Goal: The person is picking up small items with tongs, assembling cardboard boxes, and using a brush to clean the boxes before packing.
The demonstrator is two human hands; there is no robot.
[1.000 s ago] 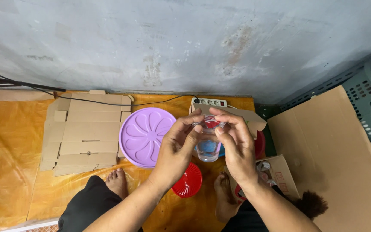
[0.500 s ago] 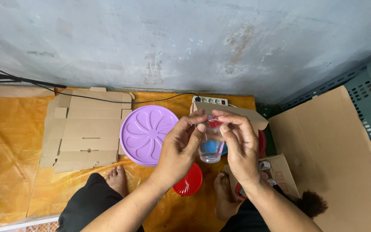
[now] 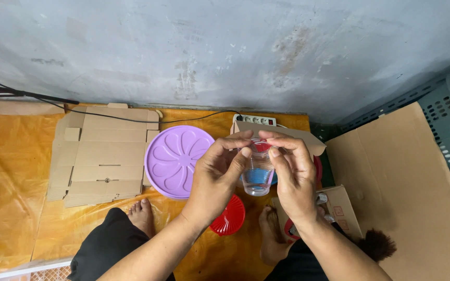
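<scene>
Clearly, both hands were closed around a small clear plastic cup with a red top, held in the air above the orange floor sheet, just beside the round purple plastic lid. The left hand gripped its side; the right hand pinched the rim. To do it well, I judged the cup should be kept upright and squeezed only lightly, since thin plastic bends easily.

Clear ribbed plastic cup, red-topped, blue inside, held upright midair.
</scene>
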